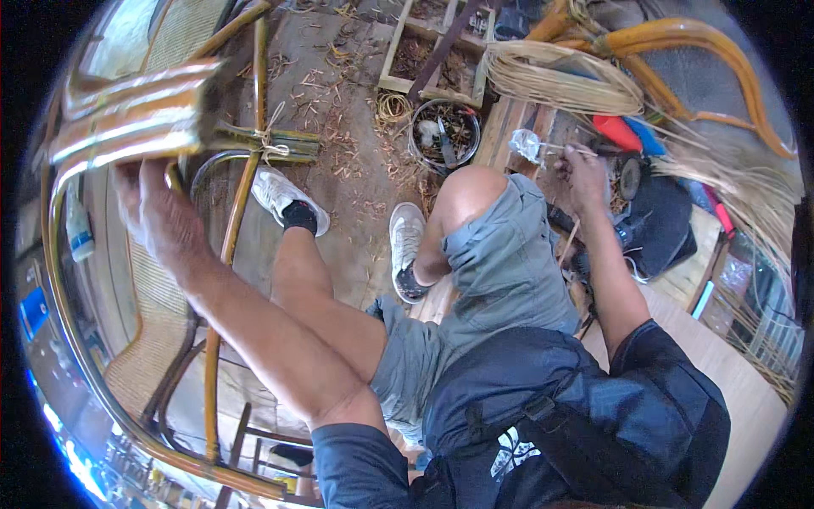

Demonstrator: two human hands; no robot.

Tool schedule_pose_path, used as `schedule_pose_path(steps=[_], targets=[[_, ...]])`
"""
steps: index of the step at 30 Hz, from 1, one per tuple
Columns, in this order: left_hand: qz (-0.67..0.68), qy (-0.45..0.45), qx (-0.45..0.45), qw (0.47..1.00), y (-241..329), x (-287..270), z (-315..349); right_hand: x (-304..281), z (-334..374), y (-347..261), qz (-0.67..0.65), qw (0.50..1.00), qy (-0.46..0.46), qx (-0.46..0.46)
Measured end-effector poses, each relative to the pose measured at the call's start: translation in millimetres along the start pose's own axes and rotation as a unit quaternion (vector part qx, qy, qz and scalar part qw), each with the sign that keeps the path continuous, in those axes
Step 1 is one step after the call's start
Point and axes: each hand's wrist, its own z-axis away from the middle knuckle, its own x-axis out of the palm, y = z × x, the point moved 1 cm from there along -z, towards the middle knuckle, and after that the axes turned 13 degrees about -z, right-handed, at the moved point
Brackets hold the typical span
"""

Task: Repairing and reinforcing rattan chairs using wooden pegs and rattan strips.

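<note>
At the left, my left hand [161, 212] is closed at the lower edge of a bundle of glossy brown rattan poles [136, 114], part of a rattan chair frame [222, 297]. The bundle is blurred and hides the fingertips. Pale cord [273, 146] ties a crossing joint of the frame. On the right side, my right hand [585, 176] pinches a thin stick [553, 149], its far end at a small silvery crumpled cup [526, 145]. What the cup contains is too small to make out.
A clear bucket [444, 136] of scraps and a knife stands beyond my right knee, near a wooden divided box [398, 51]. Coiled cane strips [564, 78], a red-handled item [617, 132] and a dark tape roll [629, 178] lie around my right hand. Shavings litter the floor [339, 127].
</note>
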Motion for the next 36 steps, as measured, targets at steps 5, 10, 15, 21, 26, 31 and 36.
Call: schedule_pose_path(steps=[5,10,15,21,26,31,36], targets=[[0.101,-0.053,0.000,0.993,-4.9,-1.6,-0.5,-35.8,-36.5,51.9,0.169,0.976,-0.070,-0.114],[-0.025,0.067,0.028,0.997,-1.3,-1.2,-4.8,-26.0,-0.7,1.1,-0.079,0.988,-0.113,0.063],[0.004,0.068,-0.020,0.997,10.8,-30.9,-6.3,-3.5,8.2,-37.8,-0.247,0.956,-0.076,0.137],[0.027,0.032,-0.037,0.998,15.3,-40.1,-9.2,123.3,35.3,-96.1,-0.231,0.947,-0.218,0.053],[0.042,0.051,-0.006,0.998,6.0,-26.7,-14.4,239.7,51.1,-130.7,-0.285,0.869,-0.399,0.060],[0.095,-0.014,-0.088,0.992,25.3,-48.2,-10.5,327.8,62.6,-143.4,-0.287,0.803,-0.520,0.052],[0.079,0.034,-0.019,0.996,14.9,-37.3,-12.9,369.6,71.9,-152.0,-0.265,0.742,-0.613,0.050]])
